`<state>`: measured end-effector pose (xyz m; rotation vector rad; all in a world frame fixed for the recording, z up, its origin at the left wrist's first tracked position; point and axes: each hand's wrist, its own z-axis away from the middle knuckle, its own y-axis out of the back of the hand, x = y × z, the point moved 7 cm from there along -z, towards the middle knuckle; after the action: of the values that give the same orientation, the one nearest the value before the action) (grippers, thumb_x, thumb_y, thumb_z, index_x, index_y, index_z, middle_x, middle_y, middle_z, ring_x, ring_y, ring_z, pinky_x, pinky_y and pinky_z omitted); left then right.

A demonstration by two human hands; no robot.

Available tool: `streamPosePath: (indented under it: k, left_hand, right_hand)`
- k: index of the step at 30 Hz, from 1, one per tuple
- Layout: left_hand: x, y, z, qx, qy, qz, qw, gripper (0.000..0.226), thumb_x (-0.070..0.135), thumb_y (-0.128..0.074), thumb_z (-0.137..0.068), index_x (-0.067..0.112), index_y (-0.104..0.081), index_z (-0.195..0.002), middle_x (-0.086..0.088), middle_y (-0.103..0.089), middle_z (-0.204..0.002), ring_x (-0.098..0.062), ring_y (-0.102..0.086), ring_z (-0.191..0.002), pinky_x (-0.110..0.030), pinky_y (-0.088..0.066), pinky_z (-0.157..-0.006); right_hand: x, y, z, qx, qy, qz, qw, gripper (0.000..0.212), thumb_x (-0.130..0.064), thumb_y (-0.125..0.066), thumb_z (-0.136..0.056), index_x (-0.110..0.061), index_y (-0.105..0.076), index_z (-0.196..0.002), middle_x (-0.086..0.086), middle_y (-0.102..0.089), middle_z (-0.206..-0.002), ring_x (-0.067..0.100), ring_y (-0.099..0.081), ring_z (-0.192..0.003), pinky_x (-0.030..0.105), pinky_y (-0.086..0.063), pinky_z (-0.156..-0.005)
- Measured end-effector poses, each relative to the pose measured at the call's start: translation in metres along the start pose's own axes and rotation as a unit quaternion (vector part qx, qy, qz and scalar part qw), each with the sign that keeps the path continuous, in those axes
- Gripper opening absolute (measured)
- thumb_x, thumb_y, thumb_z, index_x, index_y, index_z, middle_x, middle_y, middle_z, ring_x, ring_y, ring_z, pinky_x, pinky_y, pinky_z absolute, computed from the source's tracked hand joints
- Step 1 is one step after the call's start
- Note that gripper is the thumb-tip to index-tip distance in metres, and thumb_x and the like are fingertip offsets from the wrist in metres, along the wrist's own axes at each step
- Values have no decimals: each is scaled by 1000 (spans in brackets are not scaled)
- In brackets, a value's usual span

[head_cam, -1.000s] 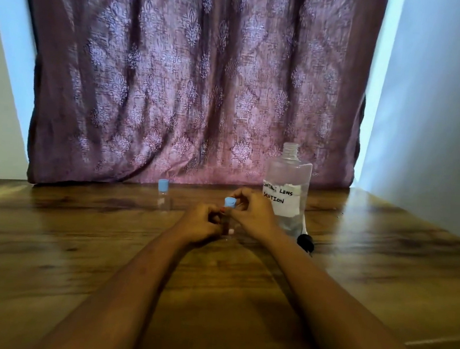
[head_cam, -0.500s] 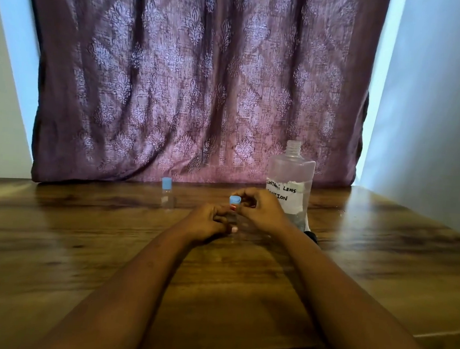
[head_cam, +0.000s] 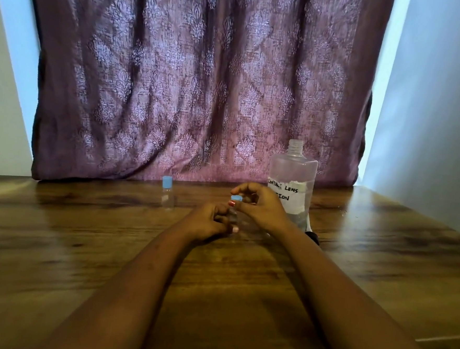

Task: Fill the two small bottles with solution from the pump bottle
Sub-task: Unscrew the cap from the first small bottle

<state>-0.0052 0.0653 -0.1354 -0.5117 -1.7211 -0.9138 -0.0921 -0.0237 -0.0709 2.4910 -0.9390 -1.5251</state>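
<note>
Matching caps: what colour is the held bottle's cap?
The cap is light blue; head view.

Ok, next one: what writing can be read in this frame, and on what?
"CONTACT LENS": handwritten, top line of the white label on the big bottle.
"ION": second line of that label; its start is hidden behind the right hand.
Small bottles: no writing visible on the free one or the held one.

The left small bottle (head_cam: 167, 196), clear with a blue cap, stands upright on its own. The near small bottle (head_cam: 236, 198), blue-capped, is upright just beside the pump bottle (head_cam: 291, 173), which stands uncapped, labelled and partly filled.
</note>
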Motion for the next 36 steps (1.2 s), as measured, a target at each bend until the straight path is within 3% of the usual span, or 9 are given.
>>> streamPosePath:
  k: [4, 7, 10, 15, 20, 27, 31, 33, 36]
  left_hand:
    - [-3, 1, -1, -2, 11, 8, 1000, 27, -3, -70, -82, 7, -68, -107, -5, -74, -88, -13, -70, -81, -24, -55, -71]
    - [-3, 0, -2, -10, 16, 15, 1000, 22, -5, -69, -82, 10, -68, -98, 6, -74, -68, -2, -69, -63, -14, -51, -55]
    - [-3, 1, -3, -3, 16, 16, 1000, 23, -6, -69, -81, 11, -69, -96, 4, -72, -70, -2, -69, -64, -15, -51, -57]
    - [-3, 0, -1, -9, 16, 9, 1000, 27, -10, -66, -82, -4, -64, -108, 6, -72, -63, 0, -67, -60, -14, -51, -56]
    - [-2, 1, -1, -4, 20, 25, 999, 27, -6, -69, -81, 4, -68, -106, -17, -72, -103, -24, -70, -96, -37, -55, -88]
    - [-3, 0, -3, -9, 22, 23, 999, 30, -12, -66, -81, 10, -68, -103, -9, -70, -91, -15, -68, -84, -25, -56, -73]
    - [-1, 0, 1, -10, 25, 10, 1000, 27, -9, -68, -81, 10, -67, -100, -30, -66, -97, -34, -63, -94, -44, -54, -91]
    - [-1, 0, 1, -8, 28, 29, 999, 32, -11, -68, -80, 7, -63, -106, -36, -62, -109, -40, -61, -104, -56, -45, -101]
    - [-2, 0, 1, -4, 38, 39, 998, 40, -11, -68, -79, 3, -56, -115, -27, -66, -105, -38, -63, -103, -56, -46, -100]
  right_hand:
    - [-1, -1, 0, -70, -3, 0, 998, 26, 1, -56, -88, -10, -63, -110, 8, -64, -116, 17, -58, -110, 29, -48, -95]
    - [1, -4, 0, -105, -27, -34, 994, 36, 5, -49, -90, -12, -58, -120, 2, -60, -123, 12, -53, -116, 21, -47, -92]
    - [-2, -4, 0, -86, -34, -95, 991, 39, 3, -51, -89, -11, -52, -126, 3, -58, -121, 11, -55, -112, 21, -50, -90]
    - [-6, -2, 0, -37, 11, 22, 999, 25, -3, -64, -83, -10, -64, -107, 9, -65, -111, 24, -61, -103, 36, -51, -92]
    - [-3, -3, 0, -82, -2, -9, 997, 31, 6, -53, -86, -12, -62, -110, 0, -62, -112, 10, -56, -104, 22, -48, -89]
    - [-3, -2, 0, -57, -23, -52, 997, 39, -1, -60, -85, -19, -53, -118, 3, -57, -109, 15, -58, -99, 24, -52, -86]
    - [-7, -1, -1, -12, 7, 10, 1000, 38, -3, -68, -80, -7, -52, -115, 2, -55, -87, 7, -54, -77, 14, -48, -72]
    - [-5, -1, 0, -33, -16, -35, 999, 37, 1, -64, -82, -4, -50, -116, 3, -57, -89, 9, -55, -83, 23, -49, -81]
    - [-2, -3, 2, -87, -43, -69, 993, 34, 7, -52, -88, -7, -49, -119, 3, -61, -102, 14, -57, -102, 29, -48, -92]
